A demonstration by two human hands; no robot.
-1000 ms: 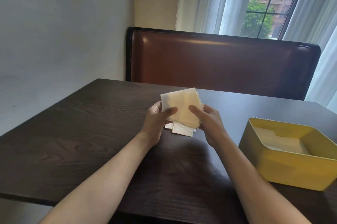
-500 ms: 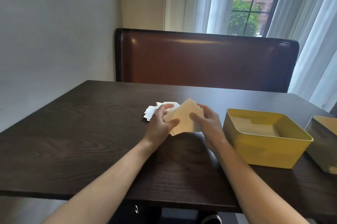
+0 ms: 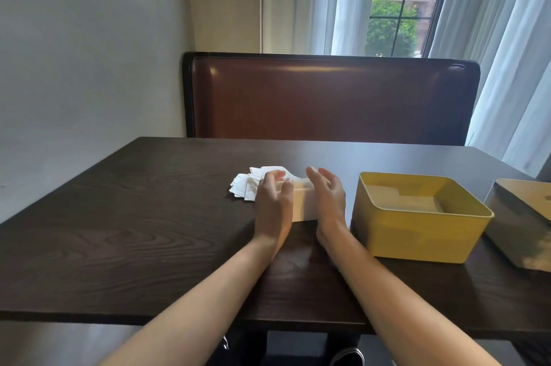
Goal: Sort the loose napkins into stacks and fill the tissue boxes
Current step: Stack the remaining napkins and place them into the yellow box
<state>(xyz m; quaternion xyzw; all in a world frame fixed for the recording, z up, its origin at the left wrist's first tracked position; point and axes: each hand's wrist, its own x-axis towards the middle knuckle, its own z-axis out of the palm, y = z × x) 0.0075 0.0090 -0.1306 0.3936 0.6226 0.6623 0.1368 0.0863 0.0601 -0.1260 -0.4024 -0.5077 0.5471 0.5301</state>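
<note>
Here, a person's two bare forearms reach in from the bottom of the frame over a dark wooden counter [image 3: 119, 231]. In the middle of the frame, the left hand [image 3: 272, 204] and the right hand [image 3: 328, 201] stand on edge on either side of a cream napkin stack [image 3: 301, 204] that rests on the counter. The left hand's fingers are loosely curved against the stack's left side, with the thumb over its top. The right hand's fingers are nearly straight and spread a little along the stack's right side. Both hands touch the stack; neither is closed around it.

Just behind and to the left of the left hand lies a small scatter of loose white napkins [image 3: 246, 186], overlapping one another on the counter. To the right of the hands, near but apart from them, sits an open yellow tissue box [image 3: 417, 237], square with rounded corners; pale napkins lie flat in its bottom. At the right edge of the frame is part of a second box [image 3: 518, 234], grey on its sides and pale on top, cut off by the frame.

Behind the counter stands a brown padded bench back [image 3: 328, 97]. In the upper right, sheer curtains [image 3: 507, 52] frame a window [image 3: 399, 8].
</note>
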